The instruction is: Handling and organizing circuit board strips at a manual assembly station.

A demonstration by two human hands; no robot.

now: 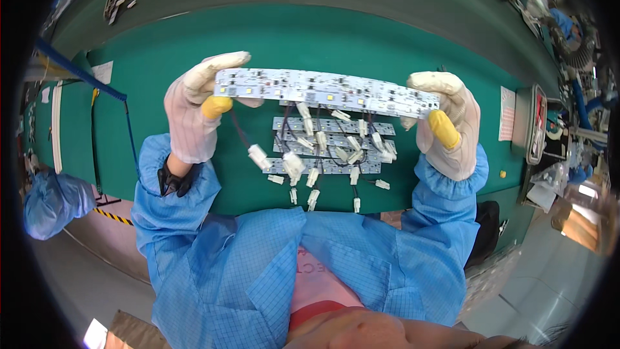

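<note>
A long white LED circuit board strip [329,89] is held up above the bench, its populated face showing small yellow LEDs and dark components. My left hand [196,106], in a white glove with a yellow thumb tip, is closed on the strip's left end. Gripping the right end is my right hand [453,126], gloved the same way. Wires with white plug connectors [258,156] hang from the strip. Beneath it, several similar strips [323,167] lie in rows on the green mat, with more white connectors around them. The held strip hides part of the farthest row.
The green mat [310,32] covers the bench. A black wrist strap [174,182] circles my left wrist, near a blue cord [130,126]. A metal-rimmed bin [537,126] stands at the right edge, near a printed sheet [507,123]. Another person's blue sleeve [58,201] shows at far left.
</note>
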